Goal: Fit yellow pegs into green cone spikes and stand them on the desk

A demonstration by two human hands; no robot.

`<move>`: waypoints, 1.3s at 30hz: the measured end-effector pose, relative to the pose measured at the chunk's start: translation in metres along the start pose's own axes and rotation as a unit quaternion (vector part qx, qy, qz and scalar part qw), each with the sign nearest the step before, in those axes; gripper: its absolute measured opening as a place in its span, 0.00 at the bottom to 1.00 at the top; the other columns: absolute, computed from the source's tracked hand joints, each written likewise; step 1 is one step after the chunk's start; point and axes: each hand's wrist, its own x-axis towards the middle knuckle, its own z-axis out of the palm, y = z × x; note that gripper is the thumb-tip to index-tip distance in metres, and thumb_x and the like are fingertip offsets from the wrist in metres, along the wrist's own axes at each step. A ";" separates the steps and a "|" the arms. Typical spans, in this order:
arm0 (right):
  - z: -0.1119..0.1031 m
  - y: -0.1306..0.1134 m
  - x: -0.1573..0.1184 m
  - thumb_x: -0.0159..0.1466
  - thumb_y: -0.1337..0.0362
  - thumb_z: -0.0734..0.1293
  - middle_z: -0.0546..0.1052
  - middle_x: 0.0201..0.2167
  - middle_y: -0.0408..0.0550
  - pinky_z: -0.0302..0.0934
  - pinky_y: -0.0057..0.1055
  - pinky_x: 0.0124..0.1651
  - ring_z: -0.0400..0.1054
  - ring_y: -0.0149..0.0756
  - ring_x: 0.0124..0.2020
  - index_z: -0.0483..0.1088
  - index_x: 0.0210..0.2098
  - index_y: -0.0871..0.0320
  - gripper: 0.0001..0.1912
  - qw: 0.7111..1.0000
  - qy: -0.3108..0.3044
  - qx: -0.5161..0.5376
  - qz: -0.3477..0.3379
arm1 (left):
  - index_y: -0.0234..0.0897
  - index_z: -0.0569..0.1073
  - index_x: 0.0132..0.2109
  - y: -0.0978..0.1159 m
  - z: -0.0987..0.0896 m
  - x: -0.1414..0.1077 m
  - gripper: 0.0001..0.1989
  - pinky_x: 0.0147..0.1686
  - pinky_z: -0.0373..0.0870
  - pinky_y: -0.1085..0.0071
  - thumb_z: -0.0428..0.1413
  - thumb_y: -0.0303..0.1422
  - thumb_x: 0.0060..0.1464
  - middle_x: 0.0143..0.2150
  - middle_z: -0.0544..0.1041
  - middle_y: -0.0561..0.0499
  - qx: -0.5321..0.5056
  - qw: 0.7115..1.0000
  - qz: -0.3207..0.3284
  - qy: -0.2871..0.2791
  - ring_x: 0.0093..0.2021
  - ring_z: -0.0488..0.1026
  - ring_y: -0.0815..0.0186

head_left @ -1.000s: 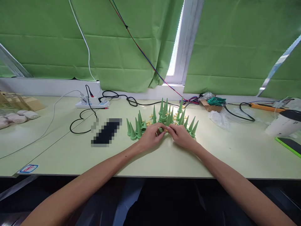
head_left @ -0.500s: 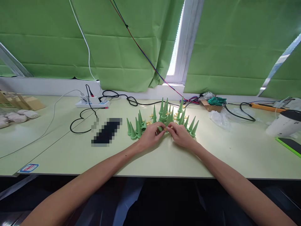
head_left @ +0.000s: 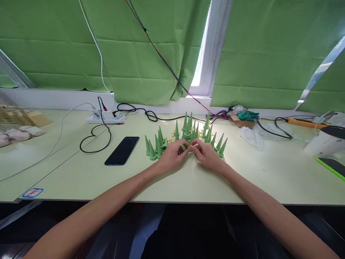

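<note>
My left hand [head_left: 173,155] is closed around a green plastic cone spike [head_left: 183,147], most of it hidden by the fingers. Thumb and fingers of my right hand [head_left: 208,155] pinch a small yellow piece [head_left: 189,146] right at the end of that cone. Whether the two parts are joined I cannot tell. Around both hands stand several more green cones [head_left: 152,154], mostly upright with points up. Small yellow valve-like pieces [head_left: 172,133] lie among them, partly hidden behind the cones.
Left of the cones lies a black phone [head_left: 122,151]. Behind it are a power strip [head_left: 106,118] and black cables. To the right are clear plastic bags [head_left: 252,137], a small cardboard box [head_left: 239,122], a white cup [head_left: 325,142] and a green-edged device [head_left: 331,167].
Hardly anything differs. Both hands stay together at the same spot, with only slight finger movement around the yellow piece.
</note>
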 end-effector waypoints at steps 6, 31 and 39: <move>-0.001 0.000 0.000 0.71 0.59 0.57 0.66 0.20 0.38 0.48 0.29 0.30 0.56 0.32 0.22 0.62 0.38 0.55 0.08 1.000 -0.015 0.008 0.002 | 0.35 0.74 0.40 0.000 0.000 0.000 0.09 0.26 0.63 0.75 0.52 0.35 0.63 0.36 0.77 0.52 0.004 1.000 -0.001 0.003 0.25 0.65 0.74; -0.001 0.000 0.001 0.72 0.60 0.55 0.63 0.21 0.39 0.47 0.30 0.30 0.55 0.32 0.23 0.60 0.32 0.55 0.13 1.000 -0.009 -0.022 -0.002 | 0.36 0.76 0.40 0.001 0.000 0.000 0.10 0.25 0.63 0.75 0.53 0.36 0.62 0.35 0.78 0.51 -0.003 1.000 -0.009 -0.005 0.23 0.66 0.74; -0.002 -0.002 -0.001 0.72 0.59 0.56 0.63 0.19 0.37 0.47 0.30 0.30 0.54 0.33 0.22 0.62 0.40 0.55 0.08 1.000 -0.017 0.002 0.009 | 0.35 0.75 0.39 0.001 -0.001 0.001 0.09 0.25 0.62 0.75 0.54 0.36 0.61 0.34 0.78 0.52 -0.002 1.000 -0.013 0.013 0.23 0.64 0.75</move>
